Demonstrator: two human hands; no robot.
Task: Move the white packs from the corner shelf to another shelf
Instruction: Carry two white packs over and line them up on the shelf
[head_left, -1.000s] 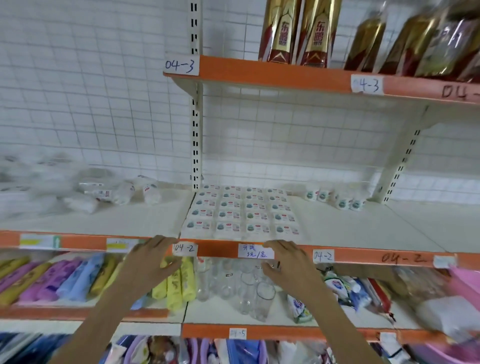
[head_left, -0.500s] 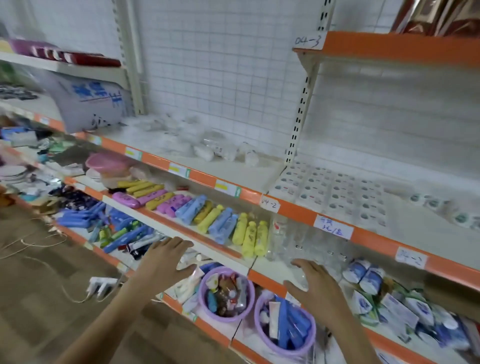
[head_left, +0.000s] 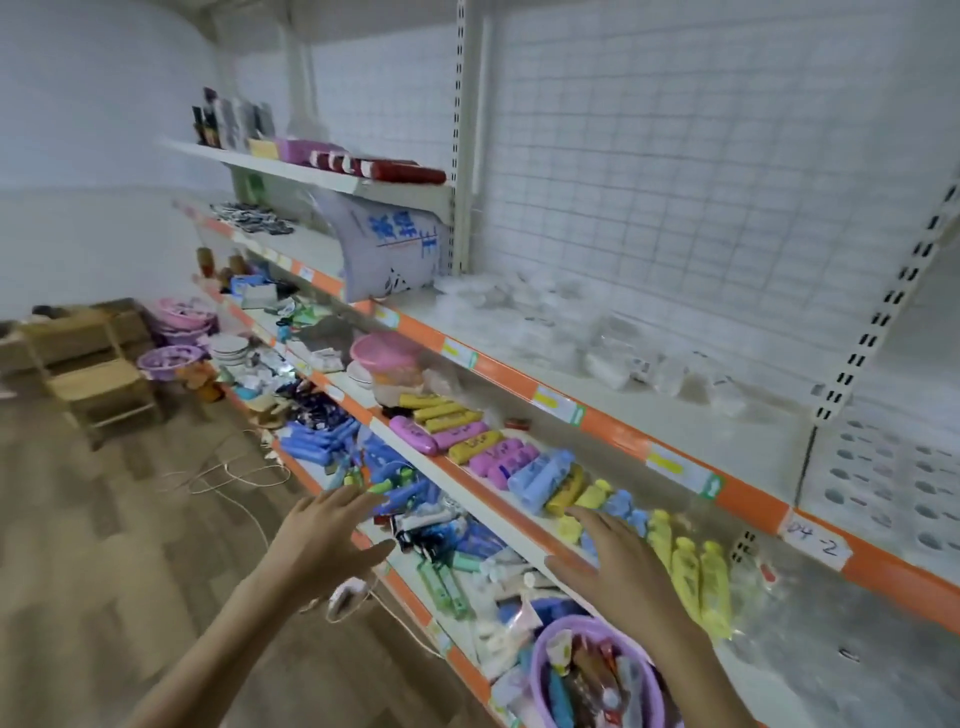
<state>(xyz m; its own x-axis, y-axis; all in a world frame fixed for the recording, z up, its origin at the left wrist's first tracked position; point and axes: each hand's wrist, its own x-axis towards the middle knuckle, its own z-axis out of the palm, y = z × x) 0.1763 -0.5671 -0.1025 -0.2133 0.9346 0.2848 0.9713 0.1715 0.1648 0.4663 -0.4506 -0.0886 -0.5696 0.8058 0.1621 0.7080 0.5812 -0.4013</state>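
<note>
Hands, left (head_left: 324, 540) and right (head_left: 618, 566), are held spread, grasping nothing; white packs (head_left: 613, 358) are seen on shelf (head_left: 506, 370).

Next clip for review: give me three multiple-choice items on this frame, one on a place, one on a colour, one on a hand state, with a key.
1. Where is the handwritten "04-2" label?
A. on the orange shelf edge at the right
B. on the floor
C. on the purple basket

2. What colour is the basket at the bottom, nearest the right hand?
A. green
B. purple
C. black

3. What are the two hands doing?
A. each grips a white pack
B. both are open and hold nothing
C. both grip the basket

Key: 1 A, the label sits on the orange edge strip. 2 B, its rim is purple. 3 B, the left hand and right hand show spread fingers with nothing in them.
</note>
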